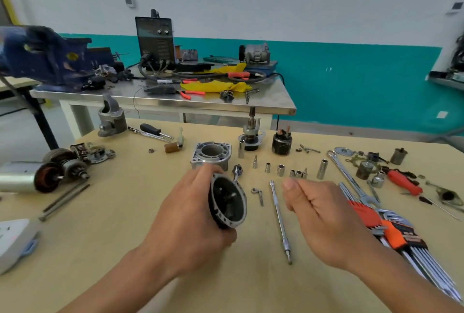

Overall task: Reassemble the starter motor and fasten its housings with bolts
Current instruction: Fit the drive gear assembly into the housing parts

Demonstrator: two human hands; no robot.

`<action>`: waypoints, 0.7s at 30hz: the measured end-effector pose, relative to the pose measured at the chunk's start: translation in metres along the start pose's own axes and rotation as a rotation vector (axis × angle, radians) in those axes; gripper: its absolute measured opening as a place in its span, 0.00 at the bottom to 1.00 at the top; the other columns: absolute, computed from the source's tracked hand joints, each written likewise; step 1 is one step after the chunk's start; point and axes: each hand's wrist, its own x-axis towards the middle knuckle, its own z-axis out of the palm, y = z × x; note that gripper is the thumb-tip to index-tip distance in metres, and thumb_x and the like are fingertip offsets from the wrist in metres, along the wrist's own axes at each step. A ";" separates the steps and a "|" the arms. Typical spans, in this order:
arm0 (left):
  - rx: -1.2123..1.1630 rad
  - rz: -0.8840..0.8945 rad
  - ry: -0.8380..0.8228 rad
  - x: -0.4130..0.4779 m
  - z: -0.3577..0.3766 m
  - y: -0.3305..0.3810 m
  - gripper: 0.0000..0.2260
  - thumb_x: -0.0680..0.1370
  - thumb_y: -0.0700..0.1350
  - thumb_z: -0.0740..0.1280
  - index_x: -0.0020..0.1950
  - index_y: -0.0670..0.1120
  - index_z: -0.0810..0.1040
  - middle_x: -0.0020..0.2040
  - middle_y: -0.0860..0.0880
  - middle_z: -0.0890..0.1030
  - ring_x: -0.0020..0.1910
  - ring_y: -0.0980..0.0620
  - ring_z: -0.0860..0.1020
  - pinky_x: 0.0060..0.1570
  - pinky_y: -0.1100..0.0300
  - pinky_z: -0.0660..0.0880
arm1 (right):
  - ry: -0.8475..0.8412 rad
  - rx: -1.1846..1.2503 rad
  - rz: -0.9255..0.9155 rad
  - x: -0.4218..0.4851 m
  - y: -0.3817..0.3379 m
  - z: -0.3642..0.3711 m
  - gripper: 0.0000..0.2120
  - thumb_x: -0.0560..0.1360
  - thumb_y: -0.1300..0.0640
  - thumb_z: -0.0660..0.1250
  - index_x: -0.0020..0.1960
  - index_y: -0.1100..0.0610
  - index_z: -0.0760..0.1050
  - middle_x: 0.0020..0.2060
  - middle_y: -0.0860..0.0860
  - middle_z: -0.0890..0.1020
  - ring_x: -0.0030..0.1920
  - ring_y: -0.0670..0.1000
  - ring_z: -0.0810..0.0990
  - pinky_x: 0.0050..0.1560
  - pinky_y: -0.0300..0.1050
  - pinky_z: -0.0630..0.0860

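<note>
My left hand (185,222) grips a round black motor end cap (228,203) with a silver rim, its open side tilted toward me. My right hand (324,214) hovers to its right, fingers loosely curled, holding nothing. Behind the cap stands a silver aluminium housing (211,153) with a round bore. Farther back are the drive gear assembly with its shaft (251,134) and the black solenoid (281,142). The nose housing (111,118) sits at the back left. An armature and motor body (37,175) lie at the left, with two long through bolts (64,199) beside them.
A row of sockets (288,170), an extension bar (280,219), a ratchet head (237,170), a spanner (349,177) and a hex key set (391,232) lie on the wooden table (125,250). A white power strip (13,239) is at the left edge. A steel bench (163,101) stands behind.
</note>
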 end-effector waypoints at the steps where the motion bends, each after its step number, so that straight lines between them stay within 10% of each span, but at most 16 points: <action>1: -0.124 -0.066 0.032 0.004 -0.004 -0.002 0.31 0.56 0.51 0.78 0.53 0.62 0.68 0.47 0.62 0.78 0.47 0.61 0.76 0.37 0.70 0.73 | 0.014 0.036 0.027 0.010 0.004 0.004 0.25 0.80 0.35 0.47 0.36 0.51 0.68 0.25 0.46 0.69 0.26 0.45 0.66 0.28 0.41 0.63; 7: -0.416 -0.307 0.284 0.024 -0.020 -0.047 0.28 0.60 0.33 0.80 0.52 0.54 0.74 0.45 0.62 0.82 0.42 0.63 0.81 0.32 0.70 0.75 | -0.110 -0.181 -0.071 0.116 -0.003 0.039 0.04 0.77 0.51 0.70 0.46 0.46 0.75 0.38 0.42 0.79 0.38 0.42 0.76 0.42 0.45 0.75; 10: -0.373 -0.432 0.340 0.029 -0.031 -0.071 0.27 0.60 0.35 0.81 0.50 0.56 0.73 0.42 0.58 0.82 0.41 0.63 0.80 0.35 0.64 0.73 | -0.348 -0.485 -0.229 0.168 -0.009 0.062 0.19 0.75 0.49 0.72 0.64 0.49 0.74 0.56 0.49 0.79 0.58 0.51 0.74 0.53 0.50 0.74; 16: -0.297 -0.613 0.269 0.033 -0.047 -0.104 0.28 0.58 0.38 0.81 0.53 0.52 0.74 0.45 0.51 0.82 0.43 0.51 0.80 0.36 0.56 0.75 | -0.643 -0.897 -0.238 0.200 -0.003 0.105 0.11 0.75 0.49 0.71 0.48 0.52 0.70 0.47 0.54 0.74 0.43 0.54 0.66 0.48 0.52 0.66; 21: -0.305 -0.626 0.160 0.033 -0.048 -0.098 0.26 0.58 0.39 0.81 0.49 0.54 0.74 0.42 0.50 0.82 0.40 0.49 0.81 0.33 0.54 0.77 | -0.565 -0.495 -0.127 0.202 -0.011 0.080 0.13 0.74 0.43 0.72 0.47 0.51 0.78 0.40 0.48 0.79 0.46 0.52 0.76 0.54 0.52 0.70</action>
